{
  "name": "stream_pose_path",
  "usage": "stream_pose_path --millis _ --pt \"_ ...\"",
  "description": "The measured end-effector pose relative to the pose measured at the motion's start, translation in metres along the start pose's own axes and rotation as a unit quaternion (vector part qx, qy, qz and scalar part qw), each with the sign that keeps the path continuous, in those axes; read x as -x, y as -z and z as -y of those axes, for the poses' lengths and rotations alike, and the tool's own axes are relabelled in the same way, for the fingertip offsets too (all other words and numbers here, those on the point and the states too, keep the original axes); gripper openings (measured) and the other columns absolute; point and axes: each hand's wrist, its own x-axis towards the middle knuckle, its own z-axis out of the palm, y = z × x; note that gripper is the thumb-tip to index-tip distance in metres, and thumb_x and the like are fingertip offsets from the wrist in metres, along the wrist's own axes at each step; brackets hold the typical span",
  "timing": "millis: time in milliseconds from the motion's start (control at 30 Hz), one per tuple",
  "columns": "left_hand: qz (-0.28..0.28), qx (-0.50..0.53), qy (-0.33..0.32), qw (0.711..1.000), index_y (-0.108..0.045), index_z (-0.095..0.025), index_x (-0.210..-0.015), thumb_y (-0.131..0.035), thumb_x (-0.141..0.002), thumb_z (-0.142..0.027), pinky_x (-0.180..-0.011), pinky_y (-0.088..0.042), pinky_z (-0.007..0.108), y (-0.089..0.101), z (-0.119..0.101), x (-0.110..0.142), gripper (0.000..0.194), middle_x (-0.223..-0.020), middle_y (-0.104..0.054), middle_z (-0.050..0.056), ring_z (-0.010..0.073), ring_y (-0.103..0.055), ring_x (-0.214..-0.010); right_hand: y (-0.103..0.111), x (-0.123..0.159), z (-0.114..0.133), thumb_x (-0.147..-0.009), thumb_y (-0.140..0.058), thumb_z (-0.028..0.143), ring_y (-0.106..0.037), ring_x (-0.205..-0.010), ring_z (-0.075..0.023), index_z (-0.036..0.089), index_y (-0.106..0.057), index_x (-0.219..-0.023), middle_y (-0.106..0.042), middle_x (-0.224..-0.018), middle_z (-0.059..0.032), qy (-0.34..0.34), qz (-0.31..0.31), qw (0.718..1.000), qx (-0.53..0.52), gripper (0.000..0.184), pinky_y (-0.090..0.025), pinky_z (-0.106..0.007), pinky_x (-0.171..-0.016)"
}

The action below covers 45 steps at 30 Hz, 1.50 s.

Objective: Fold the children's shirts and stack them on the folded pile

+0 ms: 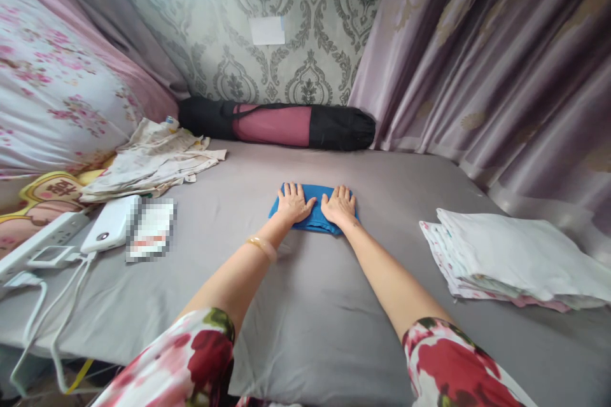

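Resting on blue cloth point(317, 220): hands point(292, 206) | grey sheet point(319, 305) | patterned wallpaper point(315, 13) | curtains point(429, 63)

Blurred character point(63, 188) on yellow cushion point(46, 208), unreadable

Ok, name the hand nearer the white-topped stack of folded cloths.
Right. The right hand lies left of the stack, on folded blue cloth; the left hand lies farther left.
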Motion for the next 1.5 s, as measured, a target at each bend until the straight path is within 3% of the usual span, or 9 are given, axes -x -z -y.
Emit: stream_pose_path --millis 133,200,400,500,667,867,1067,1367,1500 --pt "0.082 0.06 -0.042 0.994 -0.037 -0.013 -0.145 -0.014 -0.097 -0.061 -0.112 -0.031 0.049 0.018 0.023 -0.006 0.072 -0.156 -0.034 0.019 0.0307 -0.031 -0.144 0.018 -0.013 -0.021 -0.099 -0.013 0.05 -0.02 -0.148 -0.0277 0.006 -0.031 -0.152 -0.024 -0.16 -0.0169 0.052 0.123 0.991 -0.022 0.071 -0.022 -0.048 -0.117" --pt "0.08 0.066 -0.063 0.993 -0.036 -0.016 -0.146 -0.012 -0.098 -0.057 -0.115 -0.027 0.048 0.019 0.034 -0.003 0.068 -0.158 -0.031 0.015 0.0269 -0.027 -0.147 0.02 -0.015 -0.032 -0.1 -0.01 0.05 -0.02 -0.148 -0.0255 0.012 -0.031 -0.153 -0.024 -0.161 -0.0131 0.083 0.148 0.985 -0.031 0.069 -0.022 -0.049 -0.117" --pt "0.03 0.051 -0.077 0.995 -0.026 -0.013 -0.153 -0.017 -0.1 -0.053 -0.12 -0.016 0.05 -0.003 0.043 0.013 0.067 -0.161 -0.023 0.013 0.0247 -0.019 -0.15 -0.001 0.003 -0.044 -0.101 -0.013 0.041 -0.013 -0.15 -0.0218 0.01 -0.025 -0.154 -0.018 -0.163 -0.01 0.121 0.032 0.992 -0.007 0.063 -0.008 -0.05 -0.121" --pt "0.029 0.053 -0.079 0.995 -0.026 -0.014 -0.153 -0.017 -0.1 -0.054 -0.12 -0.016 0.051 -0.004 0.043 0.013 0.067 -0.161 -0.023 0.012 0.0249 -0.018 -0.15 -0.003 0.006 -0.043 -0.101 -0.013 0.041 -0.015 -0.15 -0.0226 0.009 -0.026 -0.154 -0.019 -0.162 -0.01 0.122 0.034 0.992 0.0 0.063 -0.01 -0.05 -0.12" --pt "0.063 0.028 -0.083 0.994 -0.026 -0.011 -0.153 -0.021 -0.099 -0.053 -0.118 -0.016 0.056 0.01 0.039 0.011 0.068 -0.161 -0.024 0.015 0.0281 -0.019 -0.149 0.006 0.006 -0.04 -0.102 -0.015 0.042 -0.016 -0.149 -0.0236 0.01 -0.027 -0.154 -0.019 -0.162 -0.0111 0.122 0.041 0.992 0.02 0.062 -0.012 -0.049 -0.12" --pt "-0.057 0.013 -0.032 0.998 -0.038 -0.009 -0.147 -0.016 -0.1 -0.053 -0.119 -0.016 0.053 0.004 0.013 0.022 0.068 -0.156 -0.033 0.019 0.0294 -0.025 -0.147 0.007 0.022 -0.025 -0.102 -0.017 0.043 -0.011 -0.15 -0.0266 0.009 -0.026 -0.154 -0.015 -0.163 -0.0145 0.121 -0.04 0.992 0.018 0.063 -0.01 -0.049 -0.12" --pt "-0.02 0.024 -0.027 0.999 -0.032 -0.008 -0.151 -0.019 -0.099 -0.056 -0.117 -0.022 0.053 -0.011 0.008 0.023 0.072 -0.158 -0.028 0.018 0.0307 -0.024 -0.147 -0.004 0.026 -0.021 -0.102 -0.016 0.048 -0.013 -0.15 -0.0259 0.007 -0.024 -0.155 -0.019 -0.162 -0.0144 0.107 -0.002 0.994 0.022 0.067 -0.013 -0.044 -0.12" --pt "-0.002 0.045 -0.028 0.999 -0.034 -0.011 -0.15 -0.025 -0.099 -0.054 -0.116 -0.022 0.055 -0.001 0.009 0.02 0.067 -0.158 -0.03 0.019 0.0316 -0.026 -0.146 0.003 0.021 -0.021 -0.101 -0.015 0.049 -0.012 -0.15 -0.0271 0.008 -0.024 -0.155 -0.017 -0.162 -0.015 0.104 0.034 0.994 0.018 0.068 -0.012 -0.046 -0.119" --pt "-0.031 0.06 -0.014 0.998 -0.037 -0.011 -0.148 -0.026 -0.099 -0.051 -0.117 -0.02 0.056 -0.002 0.011 0.019 0.064 -0.156 -0.033 0.018 0.0314 -0.026 -0.146 0.003 0.014 -0.023 -0.101 -0.014 0.047 -0.011 -0.15 -0.0264 0.007 -0.025 -0.154 -0.016 -0.162 -0.0147 0.081 0.006 0.997 0.007 0.068 -0.01 -0.047 -0.12"
